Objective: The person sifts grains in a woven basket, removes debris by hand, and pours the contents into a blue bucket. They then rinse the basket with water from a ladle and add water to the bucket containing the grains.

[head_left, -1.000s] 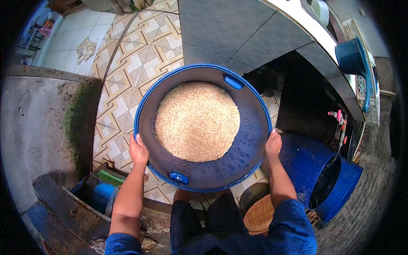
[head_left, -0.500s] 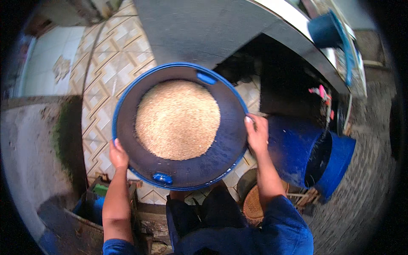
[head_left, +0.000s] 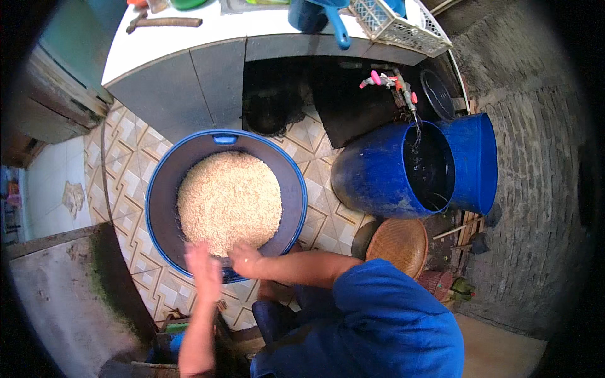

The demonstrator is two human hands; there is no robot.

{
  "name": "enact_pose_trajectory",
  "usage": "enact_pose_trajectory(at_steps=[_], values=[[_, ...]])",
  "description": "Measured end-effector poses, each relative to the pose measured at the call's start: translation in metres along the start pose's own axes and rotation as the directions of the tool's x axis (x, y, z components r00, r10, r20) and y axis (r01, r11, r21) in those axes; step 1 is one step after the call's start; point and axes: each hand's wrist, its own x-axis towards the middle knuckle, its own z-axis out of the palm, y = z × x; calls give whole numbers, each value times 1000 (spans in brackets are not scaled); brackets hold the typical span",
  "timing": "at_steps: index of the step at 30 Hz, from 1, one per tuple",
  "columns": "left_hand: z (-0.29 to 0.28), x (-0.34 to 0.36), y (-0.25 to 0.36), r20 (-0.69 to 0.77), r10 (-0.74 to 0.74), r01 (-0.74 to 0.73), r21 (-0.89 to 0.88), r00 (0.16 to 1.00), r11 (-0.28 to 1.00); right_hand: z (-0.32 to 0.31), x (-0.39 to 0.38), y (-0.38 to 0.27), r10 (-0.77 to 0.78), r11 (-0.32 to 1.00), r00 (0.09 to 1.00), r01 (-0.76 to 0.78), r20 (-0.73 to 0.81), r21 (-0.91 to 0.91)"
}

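A wide blue tub (head_left: 161, 211) stands on the tiled floor, appearing to rest there, with pale grains (head_left: 228, 195) heaped inside. My left hand (head_left: 203, 269) is at the tub's near edge, motion-blurred, with fingers stretched out and holding nothing visible. My right hand (head_left: 247, 259) reaches across to the near rim beside it, at the edge of the grains; its fingers are blurred, so whether it grips anything is unclear.
At the right, water runs from a tap (head_left: 397, 85) into a blue barrel (head_left: 372, 173), beside another (head_left: 476, 164) and a woven tray (head_left: 397, 242). A white counter (head_left: 170, 31) holds a blue dipper (head_left: 305, 19) and crate (head_left: 384, 34). A concrete ledge (head_left: 66, 286) is left.
The tub looks lower and smaller. My hands have left its sides and moved together at the near edge, the left one no longer gripping. The view has turned, showing more counter.
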Motion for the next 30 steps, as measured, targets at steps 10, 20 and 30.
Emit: enact_pose_trajectory(at_steps=[10,20,30], values=[[-58,-12,93,103,-173,165,77,980,983,-98,-128,-8,-346,858,756,494,-555,139],[-72,-35,36,53,-464,463,25,884,886,-81,-265,162,574,749,506,-6,-644,663],[-15,9,36,143,-445,467,-304,884,831,29,-423,248,995,46,-96,507,3,861]])
